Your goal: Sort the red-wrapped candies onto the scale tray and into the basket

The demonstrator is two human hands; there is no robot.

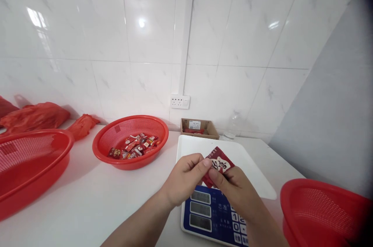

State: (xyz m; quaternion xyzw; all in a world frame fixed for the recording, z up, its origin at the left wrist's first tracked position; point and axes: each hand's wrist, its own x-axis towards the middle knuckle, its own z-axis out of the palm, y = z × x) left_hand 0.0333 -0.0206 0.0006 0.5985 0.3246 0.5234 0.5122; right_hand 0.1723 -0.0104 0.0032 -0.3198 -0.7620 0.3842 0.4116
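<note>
Maroon packet (220,162), lettered "SUGAR" along one side, is held up by two bare hands at a weighing scale (224,221), its printed face turned toward the wearer. The packet is tilted, its serrated end angled toward one o'clock and its lower corner toward seven; its long axis appears to be set along that same slant, though part of the outline is covered by the fingers. By the left hand (186,177), the packet's left edge is pinched under an extended thumb, the fingers being curled in behind. By the right hand (237,190), the lower front is pressed with the thumb, the other fingers being folded mostly out of sight. Neither hand is spread open, and whether the fingertips meet behind the packet cannot be told.

From the packet, the scale's dim displays (201,210) are seen at seven o'clock, their digits too faint to be read. A red basket (113,135) is placed between nine and ten o'clock, with small wrapped packets (136,147) heaped in it. Another basket (52,138) is cut by the frame at nine, and a third (320,200) is set toward four. A cardboard box (210,127) is found near eleven, a clear bottle (231,126) near one.
</note>
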